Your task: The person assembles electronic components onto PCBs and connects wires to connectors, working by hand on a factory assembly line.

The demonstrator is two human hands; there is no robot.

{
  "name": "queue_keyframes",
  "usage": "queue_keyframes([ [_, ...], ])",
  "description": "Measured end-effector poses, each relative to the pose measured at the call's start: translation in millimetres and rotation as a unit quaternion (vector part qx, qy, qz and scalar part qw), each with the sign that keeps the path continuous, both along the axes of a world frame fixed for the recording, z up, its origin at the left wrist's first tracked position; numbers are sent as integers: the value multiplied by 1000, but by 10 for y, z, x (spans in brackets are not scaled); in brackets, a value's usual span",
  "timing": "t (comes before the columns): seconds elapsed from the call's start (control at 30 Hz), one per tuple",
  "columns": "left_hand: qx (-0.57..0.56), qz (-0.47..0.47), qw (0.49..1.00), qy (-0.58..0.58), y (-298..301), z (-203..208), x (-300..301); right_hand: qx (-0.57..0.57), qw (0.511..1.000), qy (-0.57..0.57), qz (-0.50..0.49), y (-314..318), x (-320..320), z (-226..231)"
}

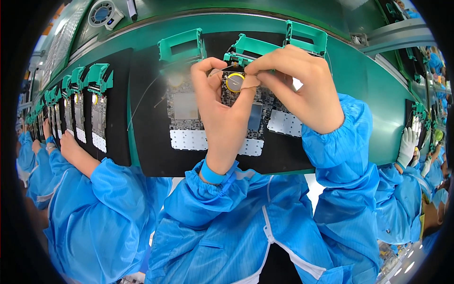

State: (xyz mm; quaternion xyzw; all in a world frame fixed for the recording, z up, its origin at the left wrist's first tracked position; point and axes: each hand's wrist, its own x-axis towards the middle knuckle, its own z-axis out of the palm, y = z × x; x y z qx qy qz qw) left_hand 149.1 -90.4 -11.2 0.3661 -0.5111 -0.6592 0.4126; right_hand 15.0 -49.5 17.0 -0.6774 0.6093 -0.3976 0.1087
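Note:
In front of me, the middle circuit board [256, 116] lies on a black mat, with a round coin cell [235, 82] in a yellow ring near its top. A green plastic frame [257, 45] stands at its far end. My left hand [218, 111] rests over the board's left side, fingers curled, the tan-wrapped thumb beside the coin cell. A thin wire [222, 69] runs by its index finger. My right hand [302, 80] comes from the right, thumb and index pinched together just below the frame. What the fingertips of either hand hold is hidden.
More boards with green frames flank mine, one to the left [184, 106] and one to the right [285, 123]. On a further black mat [120, 109] stands a row of similar boards, with a co-worker's hand [75, 150] there. A small fan [103, 14] sits at the back left.

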Motion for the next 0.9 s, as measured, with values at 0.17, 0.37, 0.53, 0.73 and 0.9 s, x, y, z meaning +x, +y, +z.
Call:
queue_keyframes([
  [0.17, 2, 6, 999, 39, -16, -10, -21, -16, 1000, -8, 3, -6, 15, -8],
  [0.37, -15, -1, 1000, -5, 19, -5, -21, -13, 1000, -3, 0, -4, -18, -18],
  [0.53, -10, -12, 1000, 26, 2, 3, -40, 1, 1000, -15, -3, 11, -29, -15],
  [0.73, 5, -31, 999, 33, 6, -30, -42, 21, 1000, -3, -7, 30, -27, -5],
  [0.9, -73, -20, 997, -19, 10, -47, 42, 90, 996, 15, -20, -249, -321, 556],
])
